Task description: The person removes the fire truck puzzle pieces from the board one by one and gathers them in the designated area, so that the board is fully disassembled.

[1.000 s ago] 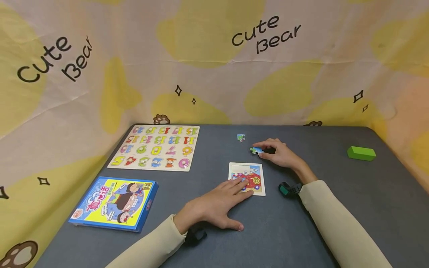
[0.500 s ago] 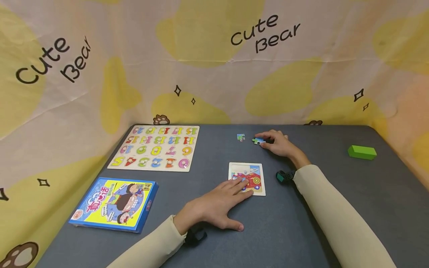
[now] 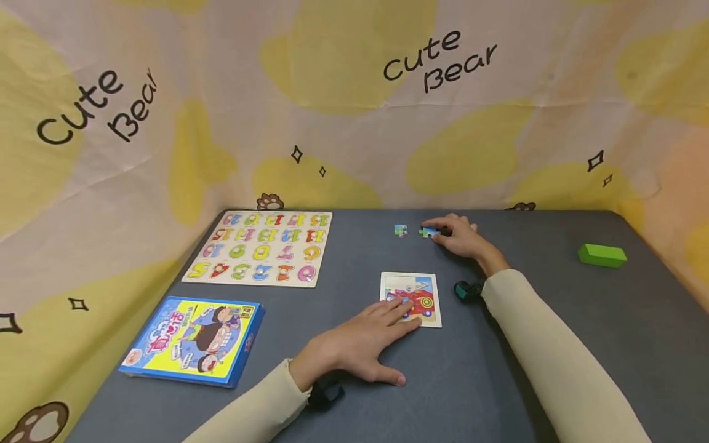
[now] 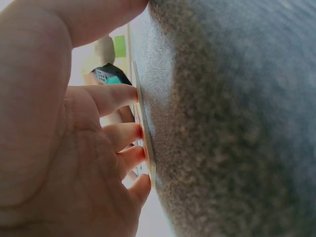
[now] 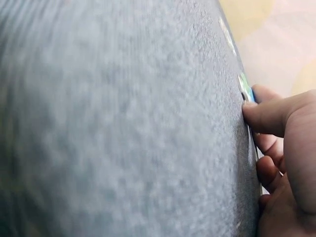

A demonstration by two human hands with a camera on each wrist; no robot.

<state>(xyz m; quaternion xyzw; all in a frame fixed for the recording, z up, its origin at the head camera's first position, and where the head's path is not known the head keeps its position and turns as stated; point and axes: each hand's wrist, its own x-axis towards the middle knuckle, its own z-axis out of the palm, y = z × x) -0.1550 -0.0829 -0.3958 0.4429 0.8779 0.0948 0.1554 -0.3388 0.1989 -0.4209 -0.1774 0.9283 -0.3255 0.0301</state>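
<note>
My left hand [image 3: 360, 347] rests with spread, straight fingers on the near left part of a small jigsaw board [image 3: 424, 300] that shows a red vehicle and has a pale border. In the left wrist view its fingertips lie on the thin board [image 4: 143, 116]. Farther back, my right hand [image 3: 462, 237] pinches a blue and green jigsaw piece [image 3: 427, 232] between thumb and forefinger, low at the table surface. The right wrist view shows the thumb against the edge of this piece [image 5: 245, 84]. Just left of it lies a second jigsaw piece [image 3: 400, 231].
A wooden number puzzle board [image 3: 257, 249] lies at the back left. In front of it is a blue and yellow boxed game [image 3: 191, 341]. Over on the right stands a green block [image 3: 602, 255]. A patterned cloth [image 3: 354, 123] rises behind the grey table [image 3: 515, 320].
My right hand has carried the pinched jigsaw piece toward the back of the table, up beside the second piece. The left hand stays on the jigsaw board. The head view has tilted slightly.
</note>
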